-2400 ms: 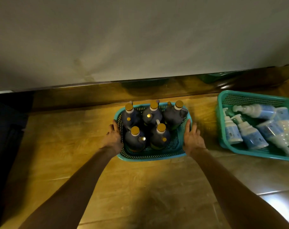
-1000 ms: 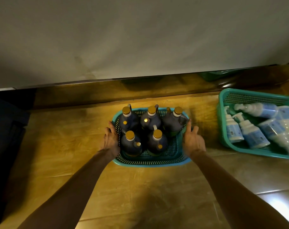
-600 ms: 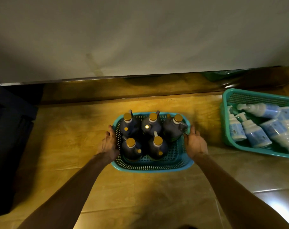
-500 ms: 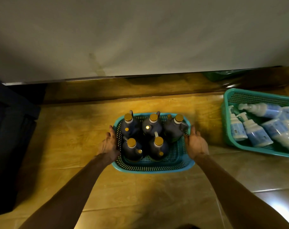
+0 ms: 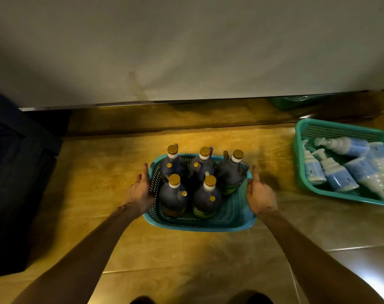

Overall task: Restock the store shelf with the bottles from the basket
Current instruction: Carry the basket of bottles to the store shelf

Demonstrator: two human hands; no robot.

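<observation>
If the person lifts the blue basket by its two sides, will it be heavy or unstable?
Probably heavy: the blue basket holds five dark bottles. They stand upright toward the far side, so it may tip that way. Its perforated walls may flex.

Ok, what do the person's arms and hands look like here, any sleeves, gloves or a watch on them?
Both forearms are bare as far as the frame shows, with no sleeves in view. The left hand and right hand wear no gloves, and no watch, band or ring shows on either in this dim light.
</observation>
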